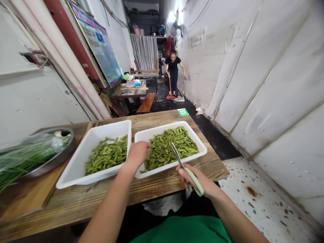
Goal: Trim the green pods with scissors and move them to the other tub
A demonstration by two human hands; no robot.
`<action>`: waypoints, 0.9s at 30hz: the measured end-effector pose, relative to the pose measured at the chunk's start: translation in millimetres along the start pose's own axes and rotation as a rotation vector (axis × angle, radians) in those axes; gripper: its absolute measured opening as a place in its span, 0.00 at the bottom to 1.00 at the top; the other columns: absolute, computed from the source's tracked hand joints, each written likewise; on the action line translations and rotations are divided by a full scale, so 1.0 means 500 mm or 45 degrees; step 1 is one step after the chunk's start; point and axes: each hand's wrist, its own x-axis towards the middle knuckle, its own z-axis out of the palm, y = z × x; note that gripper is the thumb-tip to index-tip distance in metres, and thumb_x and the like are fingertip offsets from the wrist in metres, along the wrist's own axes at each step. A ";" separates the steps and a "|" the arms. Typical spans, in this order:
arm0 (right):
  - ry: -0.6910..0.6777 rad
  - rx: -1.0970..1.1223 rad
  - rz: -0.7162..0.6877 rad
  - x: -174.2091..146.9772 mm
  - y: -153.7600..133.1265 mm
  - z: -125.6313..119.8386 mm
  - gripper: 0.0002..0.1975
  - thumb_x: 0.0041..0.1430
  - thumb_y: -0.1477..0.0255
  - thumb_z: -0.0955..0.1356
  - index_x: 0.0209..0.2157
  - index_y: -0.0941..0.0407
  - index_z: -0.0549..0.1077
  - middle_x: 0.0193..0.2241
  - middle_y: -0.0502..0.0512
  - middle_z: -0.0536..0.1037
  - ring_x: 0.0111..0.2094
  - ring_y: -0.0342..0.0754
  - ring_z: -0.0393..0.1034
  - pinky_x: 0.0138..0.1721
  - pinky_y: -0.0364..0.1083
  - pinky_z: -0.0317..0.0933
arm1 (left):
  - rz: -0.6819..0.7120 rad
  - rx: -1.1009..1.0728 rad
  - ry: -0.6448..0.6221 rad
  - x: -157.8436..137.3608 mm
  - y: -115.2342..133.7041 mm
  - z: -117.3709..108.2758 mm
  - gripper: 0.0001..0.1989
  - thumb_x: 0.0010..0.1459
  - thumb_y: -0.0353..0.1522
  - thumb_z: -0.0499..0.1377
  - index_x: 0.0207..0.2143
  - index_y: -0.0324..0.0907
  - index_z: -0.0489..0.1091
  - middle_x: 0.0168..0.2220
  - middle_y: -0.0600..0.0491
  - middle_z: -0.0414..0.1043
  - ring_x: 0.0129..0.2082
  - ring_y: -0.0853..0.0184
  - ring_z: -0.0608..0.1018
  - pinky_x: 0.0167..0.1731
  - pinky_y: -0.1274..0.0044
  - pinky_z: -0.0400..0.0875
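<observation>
My right hand point(196, 179) grips scissors point(194, 180) with pale green handles. Their blades are a little apart and point up over the front part of the right white tray point(170, 164), which holds a heap of green bean pods point(174, 145). Over the left end of that tray is my left hand point(138, 153), its fingers curled together at the edge of the heap. Whatever those fingers hold, if anything, is hidden. To the left stands a second white tray point(76, 168) with more green pods point(108, 155) at its right side.
Both trays rest on a wooden table point(149, 189). At left, a metal bowl point(72, 145) with bagged green stalks point(27, 155) sits over a wooden board point(37, 192). A QR card point(182, 112) lies at the far edge. Beyond, a person point(174, 69) sweeps near a bench point(146, 103).
</observation>
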 end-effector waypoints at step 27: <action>-0.037 -0.117 -0.025 0.007 -0.025 0.002 0.17 0.56 0.55 0.64 0.34 0.56 0.65 0.19 0.44 0.61 0.16 0.36 0.56 0.17 0.37 0.57 | 0.040 -1.397 -0.407 -0.020 0.076 -0.028 0.14 0.48 0.40 0.60 0.23 0.36 0.72 0.20 0.55 0.67 0.21 0.73 0.66 0.23 0.80 0.59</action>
